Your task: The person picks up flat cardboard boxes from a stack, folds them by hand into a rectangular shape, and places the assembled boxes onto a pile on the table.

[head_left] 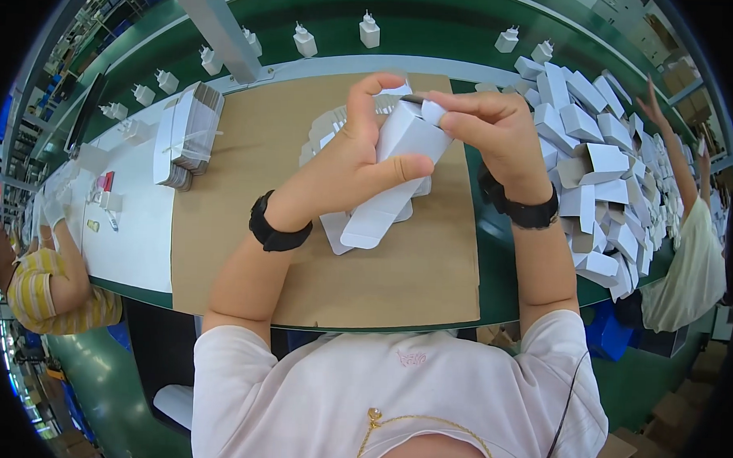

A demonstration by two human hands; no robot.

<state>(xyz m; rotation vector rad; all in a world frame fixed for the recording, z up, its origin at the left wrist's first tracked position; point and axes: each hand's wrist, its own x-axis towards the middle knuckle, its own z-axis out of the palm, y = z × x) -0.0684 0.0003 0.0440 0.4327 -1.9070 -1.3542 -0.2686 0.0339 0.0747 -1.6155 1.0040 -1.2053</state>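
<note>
Head view: white box [410, 139] between both hands, over brown board [220, 248]. Left hand [352, 165] clasped round box—thumb across it. Right hand [492, 135]: thumb and fingers together, pinching flap [433, 112] at box's far end. Rightward, carton heap [580, 125]—some ends open, contents unclear.

White short-sleeved shirt [312, 389], black wristbands [279, 239], gold necklace [374, 414]

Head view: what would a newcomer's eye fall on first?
Probably the sprawling heap of white cardboard boxes on the right. Next, the bare left hand and right hand, central above the brown cardboard sheet, gripping one white oblong box. Beyond them, white plastic plug adapters stand spaced along the far green surface.
</note>
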